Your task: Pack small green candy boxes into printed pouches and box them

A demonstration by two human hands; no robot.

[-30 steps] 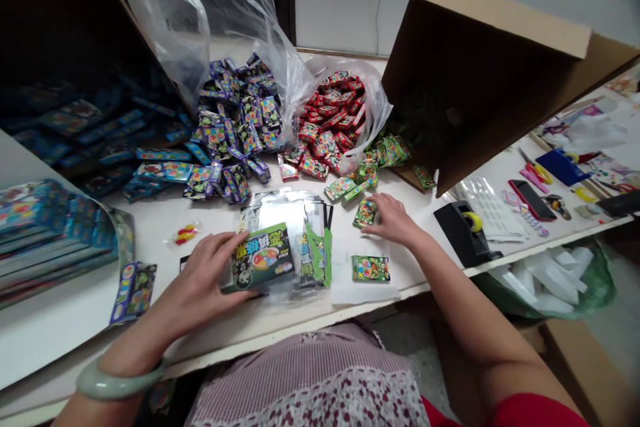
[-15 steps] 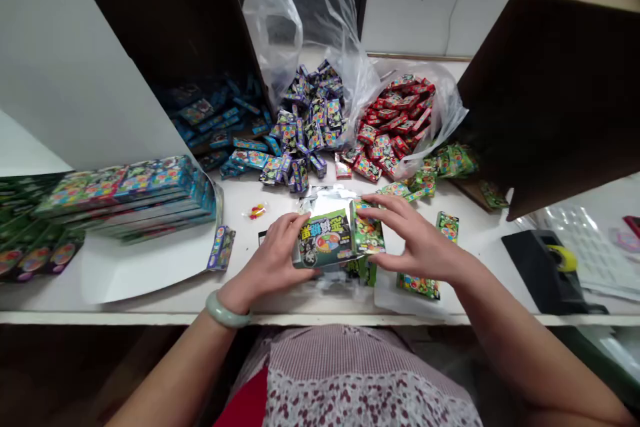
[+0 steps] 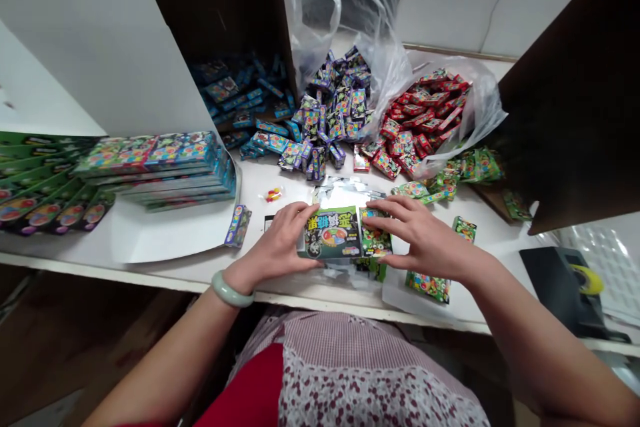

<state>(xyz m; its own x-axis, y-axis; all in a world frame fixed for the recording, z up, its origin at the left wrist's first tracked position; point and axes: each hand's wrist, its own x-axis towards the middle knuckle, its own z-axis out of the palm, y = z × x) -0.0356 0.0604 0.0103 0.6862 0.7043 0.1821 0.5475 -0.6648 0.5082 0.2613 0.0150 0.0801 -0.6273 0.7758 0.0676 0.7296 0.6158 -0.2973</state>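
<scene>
My left hand [image 3: 279, 241], with a pale green bangle at the wrist, grips the left end of a dark candy box [image 3: 334, 235] that has a green top and a colour wheel. My right hand [image 3: 427, 240] holds a small green candy packet [image 3: 375, 239] at that box's right end, fingers along the top edge and thumb below. The two lie side by side over shiny silver wrapping [image 3: 340, 195]. More green packets show just beneath them. A purple candy packet [image 3: 238, 225] stands left of my left hand, and loose candies [image 3: 273, 195] in clear film lie above it.
Behind are heaps of blue packets [image 3: 270, 140], purple packets [image 3: 315, 121] and red packets [image 3: 425, 113], partly inside clear bags. Stacked packet rows [image 3: 165, 153] sit in a white tray [image 3: 170, 240] at left. A black tape dispenser [image 3: 555, 287] stands right.
The view has turned, so the table's contents sit further right and the table edge slants. The dark box and green packet now lie flatter and level, still between my hands.
</scene>
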